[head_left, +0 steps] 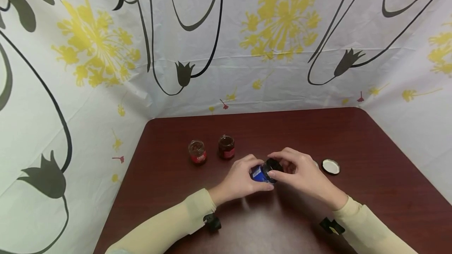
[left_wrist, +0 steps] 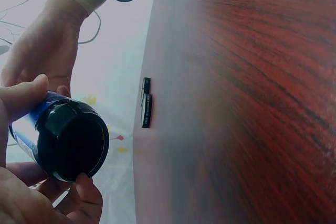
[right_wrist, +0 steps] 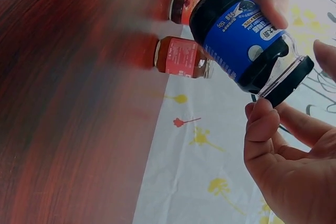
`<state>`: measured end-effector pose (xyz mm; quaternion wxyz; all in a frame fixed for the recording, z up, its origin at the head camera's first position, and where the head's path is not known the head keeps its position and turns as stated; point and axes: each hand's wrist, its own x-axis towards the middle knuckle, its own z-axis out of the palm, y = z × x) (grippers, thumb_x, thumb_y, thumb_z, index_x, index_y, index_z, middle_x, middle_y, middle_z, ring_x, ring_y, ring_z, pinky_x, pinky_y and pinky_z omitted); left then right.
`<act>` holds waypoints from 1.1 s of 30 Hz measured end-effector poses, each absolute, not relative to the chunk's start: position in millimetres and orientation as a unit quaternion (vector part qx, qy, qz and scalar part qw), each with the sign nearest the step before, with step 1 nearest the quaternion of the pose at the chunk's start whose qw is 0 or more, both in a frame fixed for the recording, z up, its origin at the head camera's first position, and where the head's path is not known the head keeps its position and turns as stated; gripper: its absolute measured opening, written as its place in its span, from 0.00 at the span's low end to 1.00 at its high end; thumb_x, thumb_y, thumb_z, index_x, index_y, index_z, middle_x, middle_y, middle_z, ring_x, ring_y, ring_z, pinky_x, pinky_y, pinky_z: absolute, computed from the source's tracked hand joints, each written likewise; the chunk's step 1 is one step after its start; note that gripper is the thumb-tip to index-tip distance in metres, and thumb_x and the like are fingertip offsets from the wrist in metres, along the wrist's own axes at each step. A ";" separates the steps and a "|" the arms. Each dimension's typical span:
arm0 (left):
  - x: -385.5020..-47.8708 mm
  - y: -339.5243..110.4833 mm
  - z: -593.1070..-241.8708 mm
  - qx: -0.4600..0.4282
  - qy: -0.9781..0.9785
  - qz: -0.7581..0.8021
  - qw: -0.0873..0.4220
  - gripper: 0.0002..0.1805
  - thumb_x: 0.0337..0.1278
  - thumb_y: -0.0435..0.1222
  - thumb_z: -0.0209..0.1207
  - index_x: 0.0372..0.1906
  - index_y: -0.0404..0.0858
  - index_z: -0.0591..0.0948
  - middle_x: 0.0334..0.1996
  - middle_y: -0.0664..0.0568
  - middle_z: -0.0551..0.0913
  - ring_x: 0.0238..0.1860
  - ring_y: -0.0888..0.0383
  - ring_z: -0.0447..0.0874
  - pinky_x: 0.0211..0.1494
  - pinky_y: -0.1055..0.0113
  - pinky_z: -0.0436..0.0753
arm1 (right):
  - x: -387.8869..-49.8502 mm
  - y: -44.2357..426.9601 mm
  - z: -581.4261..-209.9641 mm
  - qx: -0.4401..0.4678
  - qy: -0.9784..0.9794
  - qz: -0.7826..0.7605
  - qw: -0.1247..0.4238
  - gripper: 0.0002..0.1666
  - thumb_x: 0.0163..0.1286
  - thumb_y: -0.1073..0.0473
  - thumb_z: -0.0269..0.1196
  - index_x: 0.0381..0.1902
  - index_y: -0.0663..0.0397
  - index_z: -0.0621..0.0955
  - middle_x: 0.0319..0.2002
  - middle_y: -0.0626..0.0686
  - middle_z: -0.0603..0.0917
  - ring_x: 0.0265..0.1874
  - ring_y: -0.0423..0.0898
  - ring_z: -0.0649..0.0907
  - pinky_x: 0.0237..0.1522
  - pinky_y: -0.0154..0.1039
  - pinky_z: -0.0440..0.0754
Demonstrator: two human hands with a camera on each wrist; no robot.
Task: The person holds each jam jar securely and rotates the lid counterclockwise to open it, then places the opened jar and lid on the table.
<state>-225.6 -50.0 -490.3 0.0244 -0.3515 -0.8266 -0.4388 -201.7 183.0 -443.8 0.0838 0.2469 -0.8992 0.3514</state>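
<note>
A jam jar with a blue label [right_wrist: 244, 32] is in my left hand [head_left: 243, 177], tilted, with fingers and thumb gripping its body. Dark contents fill much of it and have slid toward the mouth. At that mouth is a black lid [right_wrist: 287, 82], pinched at its rim by my right hand [head_left: 300, 171]. Whether the lid is seated or loose on the glass I cannot tell. The jar's dark base [left_wrist: 81, 145] faces the left wrist camera.
Two glass jars with red labels stand behind the left hand: a nearly see-through one [head_left: 197, 153] and a darker one [head_left: 226, 147]. A lid [head_left: 331, 166] lies white side up right of the right hand; another edge shows behind that hand. Patterned cloth [head_left: 247, 85] surrounds the brown table [head_left: 162, 191].
</note>
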 end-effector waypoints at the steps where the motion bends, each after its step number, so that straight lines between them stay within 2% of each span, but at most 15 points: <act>1: -225.5 -49.8 -490.5 -0.351 -0.826 -0.440 0.023 0.34 0.46 0.60 0.73 0.55 0.44 0.83 0.40 0.65 0.75 0.39 0.68 0.75 0.38 0.77 0.79 | -201.6 182.9 -443.7 0.247 -0.899 0.352 0.084 0.25 0.62 0.37 0.71 0.55 0.32 0.83 0.35 0.42 0.80 0.28 0.36 0.78 0.27 0.34 0.75; 5: -225.3 -49.3 -491.1 -0.351 -0.825 -0.442 0.019 0.34 0.46 0.59 0.74 0.55 0.44 0.83 0.40 0.65 0.76 0.39 0.68 0.75 0.37 0.77 0.79 | -201.7 183.1 -444.2 0.250 -0.897 0.355 0.085 0.25 0.62 0.37 0.71 0.55 0.35 0.84 0.35 0.40 0.80 0.28 0.36 0.78 0.27 0.34 0.76; 13: -224.3 -49.5 -489.5 -0.352 -0.821 -0.450 0.005 0.33 0.47 0.58 0.74 0.56 0.44 0.83 0.41 0.64 0.77 0.39 0.68 0.75 0.37 0.76 0.79 | -202.3 184.5 -445.9 0.258 -0.893 0.360 0.083 0.23 0.62 0.38 0.71 0.54 0.25 0.81 0.35 0.38 0.80 0.27 0.36 0.78 0.27 0.34 0.76; 24: -224.3 -50.1 -488.2 -0.350 -0.821 -0.450 -0.003 0.34 0.47 0.58 0.74 0.57 0.44 0.83 0.41 0.64 0.77 0.38 0.67 0.75 0.36 0.75 0.79 | -200.8 185.4 -442.8 0.265 -0.893 0.358 0.071 0.24 0.63 0.37 0.71 0.56 0.25 0.80 0.37 0.41 0.80 0.28 0.37 0.78 0.27 0.34 0.76; 33: -225.6 -51.2 -488.2 -0.347 -0.819 -0.456 -0.022 0.33 0.47 0.58 0.74 0.56 0.45 0.83 0.40 0.64 0.78 0.37 0.67 0.76 0.35 0.73 0.80 | -200.3 186.4 -443.5 0.280 -0.892 0.349 0.066 0.25 0.64 0.38 0.70 0.58 0.24 0.79 0.39 0.38 0.78 0.30 0.37 0.78 0.28 0.36 0.78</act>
